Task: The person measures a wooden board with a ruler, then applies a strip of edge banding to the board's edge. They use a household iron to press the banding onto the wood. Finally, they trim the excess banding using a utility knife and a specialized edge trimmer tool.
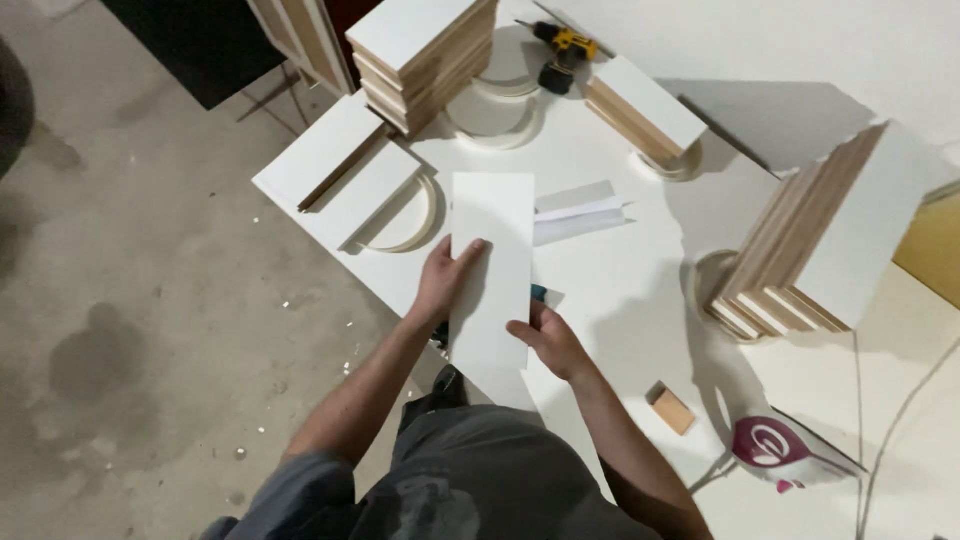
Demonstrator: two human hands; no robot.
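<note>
Bare concrete floor (150, 300), stained and dusty, is lying to the left of a white worktable (620, 290) that is filling the right of the view. Nearest the camera, the left hand (447, 280) is gripping the left edge of a long white panel (492, 265), thumb lying across its face, while the right hand (550, 340) is closing on the panel's lower right corner, so both hands are holding it just above the table's near edge. To the right, a small wooden block (672, 408) is lying on the table, and a crumpled white and magenta bag (785, 452) is sitting just beyond it. Just behind the panel a few thin white strips (578, 212) are resting flat. Further right a tilted stack of white-faced boards (825, 240) is standing, and to the left two flat panels (340, 170) are overhanging the table corner. Farthest off, another stack of boards (425, 55) is rising beside a yellow cordless drill (560, 50).
</note>
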